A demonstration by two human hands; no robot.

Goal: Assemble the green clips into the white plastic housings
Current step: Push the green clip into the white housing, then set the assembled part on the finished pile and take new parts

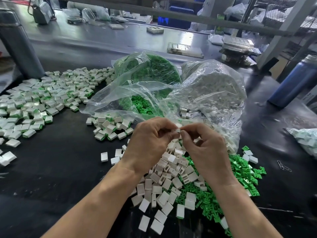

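We work over a black table [56, 170], and going by size the biggest things are the two clear bags: the bag of white housings [212, 93] at centre right and the bag of green clips [145, 69] just left of it, both slumped open towards us. Next comes the spread of finished pieces [42, 100] in the upper left of the frame, far too many to count, and a small cluster of finished pieces [111, 127] in the centre. Below our hands lie a loose pile of white housings [164, 184] and, touching it on the right, a heap of loose green clips [240, 172]; again dozens of each. Our left hand [151, 141] and right hand [205, 145] meet mid-frame, fingers of both curled and pinching one white housing [177, 131] between the fingertips, equally near to each. It sits right at the fingertips, above the pile; its long axis seems to run upright in the frame, though it is small. Whether a clip is already in it we cannot tell. Two paper clips [283, 166] lie at the right.
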